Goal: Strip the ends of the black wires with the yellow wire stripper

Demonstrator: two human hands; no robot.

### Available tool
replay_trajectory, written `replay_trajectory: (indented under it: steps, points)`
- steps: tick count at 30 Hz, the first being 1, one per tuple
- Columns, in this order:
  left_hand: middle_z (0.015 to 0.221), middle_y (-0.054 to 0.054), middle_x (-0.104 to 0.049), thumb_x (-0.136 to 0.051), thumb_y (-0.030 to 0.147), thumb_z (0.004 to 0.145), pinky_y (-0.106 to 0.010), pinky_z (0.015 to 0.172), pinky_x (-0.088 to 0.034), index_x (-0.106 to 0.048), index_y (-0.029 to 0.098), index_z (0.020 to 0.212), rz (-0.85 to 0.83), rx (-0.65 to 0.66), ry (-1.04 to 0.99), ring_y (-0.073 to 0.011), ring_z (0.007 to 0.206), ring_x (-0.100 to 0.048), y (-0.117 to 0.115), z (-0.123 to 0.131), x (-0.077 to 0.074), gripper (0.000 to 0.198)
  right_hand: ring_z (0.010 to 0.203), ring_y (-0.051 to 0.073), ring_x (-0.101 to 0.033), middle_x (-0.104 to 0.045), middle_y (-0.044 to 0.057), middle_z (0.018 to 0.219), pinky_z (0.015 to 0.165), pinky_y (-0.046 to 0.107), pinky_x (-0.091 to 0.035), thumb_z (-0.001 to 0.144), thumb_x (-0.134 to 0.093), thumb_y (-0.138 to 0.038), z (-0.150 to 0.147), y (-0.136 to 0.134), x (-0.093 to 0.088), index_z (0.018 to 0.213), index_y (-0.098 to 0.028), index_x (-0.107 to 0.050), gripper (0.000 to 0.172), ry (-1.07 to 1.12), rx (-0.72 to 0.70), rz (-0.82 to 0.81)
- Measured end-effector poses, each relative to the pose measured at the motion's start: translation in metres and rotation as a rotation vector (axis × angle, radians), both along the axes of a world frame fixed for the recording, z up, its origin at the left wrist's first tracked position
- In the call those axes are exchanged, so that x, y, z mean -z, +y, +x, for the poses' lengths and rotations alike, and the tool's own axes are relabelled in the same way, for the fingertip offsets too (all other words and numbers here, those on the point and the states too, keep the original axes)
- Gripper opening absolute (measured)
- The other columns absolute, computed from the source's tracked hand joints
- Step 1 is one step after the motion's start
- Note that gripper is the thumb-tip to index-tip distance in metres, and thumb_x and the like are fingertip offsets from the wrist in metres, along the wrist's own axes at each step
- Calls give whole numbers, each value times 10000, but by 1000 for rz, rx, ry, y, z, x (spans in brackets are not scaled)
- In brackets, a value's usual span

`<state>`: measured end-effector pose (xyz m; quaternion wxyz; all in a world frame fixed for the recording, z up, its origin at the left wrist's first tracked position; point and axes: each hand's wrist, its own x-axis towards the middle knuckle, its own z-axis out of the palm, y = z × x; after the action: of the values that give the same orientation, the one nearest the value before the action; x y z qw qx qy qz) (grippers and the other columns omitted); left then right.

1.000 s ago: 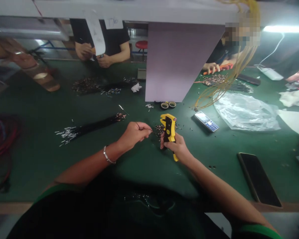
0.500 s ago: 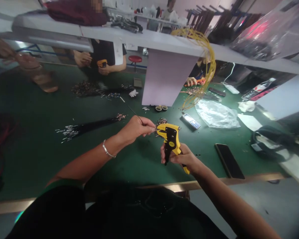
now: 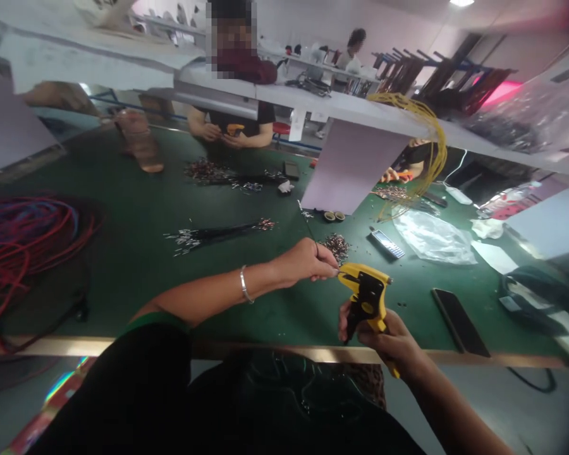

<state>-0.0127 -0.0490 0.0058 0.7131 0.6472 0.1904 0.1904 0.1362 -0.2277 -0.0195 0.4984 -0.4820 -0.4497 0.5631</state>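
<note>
My left hand (image 3: 310, 260) pinches a thin black wire (image 3: 314, 235), whose far end sticks up above the fingers with a pale tip. Its other end meets the jaws of a yellow and black wire stripper (image 3: 368, 297). Around the stripper's handles my right hand (image 3: 384, 332) is closed. Whether the wire sits inside the jaws is too small to tell. Just beyond the left fingers lies a heap of small copper-coloured and dark bits (image 3: 336, 245). To the left, a bundle of black wires (image 3: 218, 234) with pale and coppery ends rests on the green table (image 3: 137, 278).
Red and blue cables (image 3: 33, 246) are coiled at the left. A keypad phone (image 3: 386, 243), a smartphone (image 3: 459, 322) and a clear plastic bag (image 3: 431, 237) lie on the right. Tape rolls (image 3: 334, 216) sit by the shelf support (image 3: 341, 167). Co-workers' hands (image 3: 234, 138) are at work across the table.
The view has swung left, so the scene sits further right and more red cable shows. Both hands keep their hold on the wire and the stripper, which remain close together.
</note>
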Motion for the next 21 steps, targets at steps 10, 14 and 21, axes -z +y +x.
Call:
replay_trajectory:
  steps: [10,14,21]
  points:
    - [464,35,-543,-645,127,621,-188,414,-319,-670,110,641,-40,-64,61,-53,423,-437,12,-6,17,37,825,244,-608,-654,95,934,766,382,-486,748,-755,-367,3,22,20,1117,-175,-616,439,-118,-38,-13]
    - [478,39,-540,-647,153,632,-189,425,-319,-679,114,656,-6,-115,92,-49,430,-427,17,1,22,57,882,244,-606,-652,100,969,815,385,-479,792,-724,-361,20,35,31,1119,-169,-598,400,-168,-91,48]
    - [525,14,-571,-687,208,656,-201,441,-338,-706,128,665,36,-178,188,-64,472,-454,23,16,22,82,909,224,-590,-637,91,974,842,365,-465,828,-676,-344,46,55,40,1072,-160,-591,317,-227,-146,103]
